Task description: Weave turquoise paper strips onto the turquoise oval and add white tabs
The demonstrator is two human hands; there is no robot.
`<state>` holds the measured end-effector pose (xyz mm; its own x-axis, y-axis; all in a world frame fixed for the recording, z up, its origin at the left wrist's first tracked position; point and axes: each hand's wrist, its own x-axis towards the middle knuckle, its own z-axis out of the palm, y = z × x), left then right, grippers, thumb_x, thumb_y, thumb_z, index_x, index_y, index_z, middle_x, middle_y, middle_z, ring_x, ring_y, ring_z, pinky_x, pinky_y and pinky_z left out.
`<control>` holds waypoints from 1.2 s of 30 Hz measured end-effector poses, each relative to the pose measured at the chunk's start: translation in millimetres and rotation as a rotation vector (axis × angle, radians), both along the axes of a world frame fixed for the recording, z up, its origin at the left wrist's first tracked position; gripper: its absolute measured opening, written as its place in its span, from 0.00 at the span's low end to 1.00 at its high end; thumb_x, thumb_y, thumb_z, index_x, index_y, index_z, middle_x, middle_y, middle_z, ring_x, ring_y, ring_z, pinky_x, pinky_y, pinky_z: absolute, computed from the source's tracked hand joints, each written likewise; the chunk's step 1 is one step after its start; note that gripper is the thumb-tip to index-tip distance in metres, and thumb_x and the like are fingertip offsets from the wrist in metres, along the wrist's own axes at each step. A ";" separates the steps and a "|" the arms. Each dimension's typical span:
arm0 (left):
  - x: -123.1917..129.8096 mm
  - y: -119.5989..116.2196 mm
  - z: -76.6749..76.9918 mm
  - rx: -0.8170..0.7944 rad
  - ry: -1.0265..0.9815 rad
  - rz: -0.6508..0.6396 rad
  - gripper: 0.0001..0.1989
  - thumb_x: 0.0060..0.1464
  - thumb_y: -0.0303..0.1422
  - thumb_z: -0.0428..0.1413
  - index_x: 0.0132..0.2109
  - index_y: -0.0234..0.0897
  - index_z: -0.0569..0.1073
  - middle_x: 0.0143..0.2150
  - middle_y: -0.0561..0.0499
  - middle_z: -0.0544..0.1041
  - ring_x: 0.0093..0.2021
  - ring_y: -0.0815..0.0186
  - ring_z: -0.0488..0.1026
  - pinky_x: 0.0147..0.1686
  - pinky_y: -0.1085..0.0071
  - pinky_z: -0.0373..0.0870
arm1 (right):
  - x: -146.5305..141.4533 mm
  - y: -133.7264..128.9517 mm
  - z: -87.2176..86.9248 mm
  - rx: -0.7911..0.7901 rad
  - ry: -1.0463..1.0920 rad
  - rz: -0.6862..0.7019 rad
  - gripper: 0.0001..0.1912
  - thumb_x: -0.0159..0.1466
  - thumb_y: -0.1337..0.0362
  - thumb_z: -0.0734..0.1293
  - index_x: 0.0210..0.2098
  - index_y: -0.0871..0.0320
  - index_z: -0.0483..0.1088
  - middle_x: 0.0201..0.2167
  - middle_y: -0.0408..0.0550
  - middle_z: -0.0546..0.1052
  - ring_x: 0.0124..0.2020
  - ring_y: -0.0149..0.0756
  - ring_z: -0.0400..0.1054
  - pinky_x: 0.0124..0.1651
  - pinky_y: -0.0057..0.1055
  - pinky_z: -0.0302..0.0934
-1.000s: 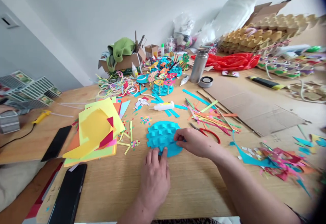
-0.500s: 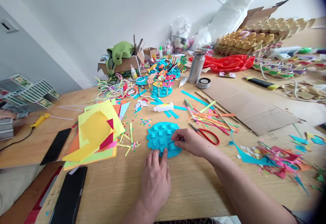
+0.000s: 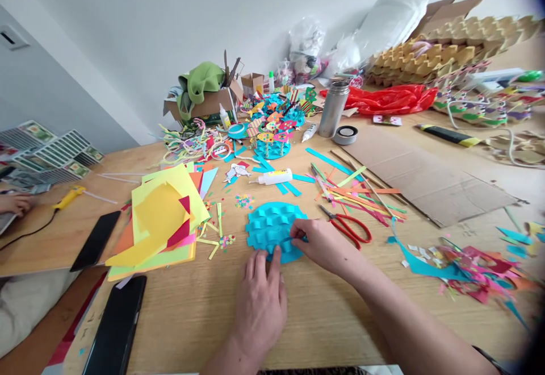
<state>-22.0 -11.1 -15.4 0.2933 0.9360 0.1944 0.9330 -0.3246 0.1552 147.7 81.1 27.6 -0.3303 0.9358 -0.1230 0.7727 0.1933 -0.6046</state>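
A round blue paper piece [image 3: 272,224] with rows of raised, looped strips lies flat on the table in front of me. My left hand [image 3: 263,287] is open at its near edge, the index fingertip resting on the lower rim and the other fingers stretched out beside it. At the disc's right side my right hand [image 3: 317,241] is closed in a pinch on a blue paper strip; the strip is mostly hidden by the fingers. Red-handled scissors [image 3: 351,227] lie just right of that hand. Beyond the disc rests a white glue bottle [image 3: 275,177] on its side.
Coloured paper sheets [image 3: 159,216] are stacked at left, near two black phones [image 3: 114,324]. Cut strips [image 3: 353,193] and paper scraps [image 3: 464,267] lie at right. Behind stand a steel flask [image 3: 334,111], finished paper fish models [image 3: 275,130] and cardboard [image 3: 430,176]. Another person's hand [image 3: 17,203] shows far left.
The view has shifted slightly, so background things sit a little differently. Both hands keep almost the same place on the blue disc. At far left, another person's hand now shows more.
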 end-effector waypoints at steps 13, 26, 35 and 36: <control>-2.8 -3.4 5.0 0.211 -0.159 -0.001 0.26 0.57 0.21 0.47 0.63 0.29 0.57 0.53 0.38 0.69 0.55 0.54 0.64 0.52 0.54 0.67 | -0.9 -5.6 5.0 -0.007 -0.099 -0.008 0.08 0.59 0.71 0.65 0.38 0.57 0.72 0.32 0.48 0.81 0.34 0.38 0.75 0.33 0.26 0.59; 2.3 0.7 -1.1 0.176 -0.136 -0.065 0.28 0.52 0.19 0.48 0.61 0.26 0.60 0.48 0.39 0.74 0.52 0.53 0.67 0.50 0.57 0.68 | -2.1 -5.1 -0.5 -0.017 -0.037 -0.023 0.07 0.59 0.72 0.66 0.37 0.57 0.71 0.32 0.47 0.80 0.34 0.38 0.75 0.33 0.26 0.59; 4.1 3.1 2.5 0.106 -0.082 -0.091 0.29 0.50 0.19 0.48 0.60 0.28 0.62 0.52 0.40 0.73 0.54 0.52 0.65 0.53 0.55 0.68 | -8.4 -19.6 -13.5 0.038 0.018 -0.094 0.04 0.60 0.70 0.65 0.35 0.57 0.69 0.30 0.45 0.79 0.33 0.37 0.74 0.34 0.27 0.60; 4.2 2.4 2.7 0.103 -0.072 -0.094 0.29 0.50 0.19 0.48 0.60 0.28 0.62 0.52 0.40 0.73 0.55 0.51 0.65 0.53 0.54 0.68 | -9.0 -21.3 -16.0 0.060 0.018 -0.103 0.03 0.60 0.70 0.65 0.34 0.57 0.68 0.30 0.45 0.79 0.33 0.37 0.74 0.34 0.28 0.60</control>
